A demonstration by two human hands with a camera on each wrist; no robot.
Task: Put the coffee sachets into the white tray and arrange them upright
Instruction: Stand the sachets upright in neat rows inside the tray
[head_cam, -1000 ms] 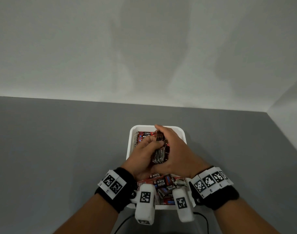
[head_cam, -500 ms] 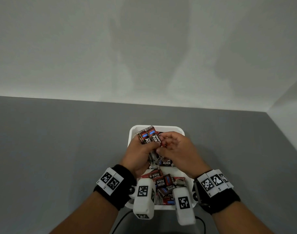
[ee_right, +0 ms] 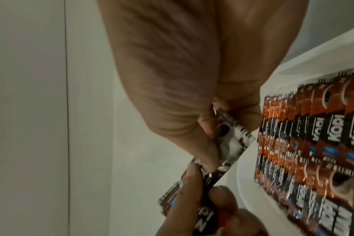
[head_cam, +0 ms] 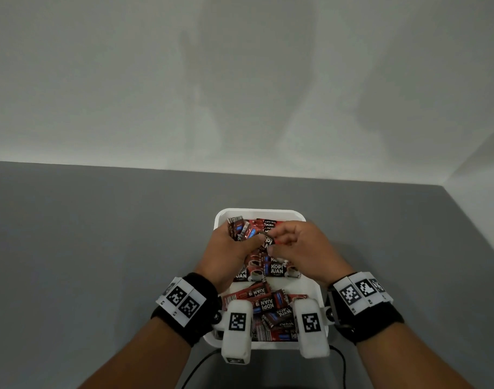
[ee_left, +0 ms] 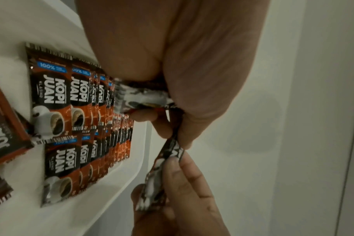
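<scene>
— Where the white tray (head_cam: 319, 293) comes closest to you, what can you read?

— "KOPI JUAN" in white on black, on the loose sachets (head_cam: 271, 307) heaped flat there. Red-brown packs, a white coffee cup pictured, a blue "100%" tag.

— And past your wrists?

— Two upright rows (ee_left: 87, 121) stand packed in the tray's middle and far part.

— Your grip?

— Your left hand (head_cam: 229, 248) curls round a small bunch of sachets (head_cam: 240, 230); your right hand (head_cam: 302, 248) pinches one sachet (head_cam: 267, 241) between thumb and fingertips, over the far end.
</scene>
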